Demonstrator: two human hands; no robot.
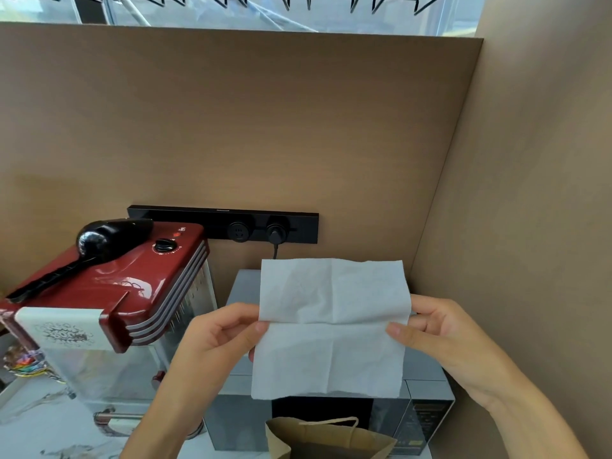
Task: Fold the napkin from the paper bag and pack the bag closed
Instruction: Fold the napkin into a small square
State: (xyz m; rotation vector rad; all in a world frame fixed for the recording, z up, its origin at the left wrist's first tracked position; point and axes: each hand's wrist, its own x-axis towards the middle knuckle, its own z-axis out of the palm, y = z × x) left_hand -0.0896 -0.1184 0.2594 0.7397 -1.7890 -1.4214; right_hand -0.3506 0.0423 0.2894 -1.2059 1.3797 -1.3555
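Observation:
A white paper napkin (pixel 331 329) is spread flat in the air in front of me, creased across its middle. My left hand (pixel 218 339) pinches its left edge at the crease. My right hand (pixel 440 332) pinches the right edge at the same height. Below the napkin, at the bottom of the view, stands a brown paper bag (pixel 324 440) with a twisted paper handle, its mouth open. Only the bag's top shows.
A grey microwave (pixel 427 415) stands behind the bag. To the left is a red popcorn machine (pixel 132 286) with a black hair dryer (pixel 96 243) lying on it. A black socket strip (pixel 231 226) is on the brown wall. The counter (pixel 39 425) is white marble.

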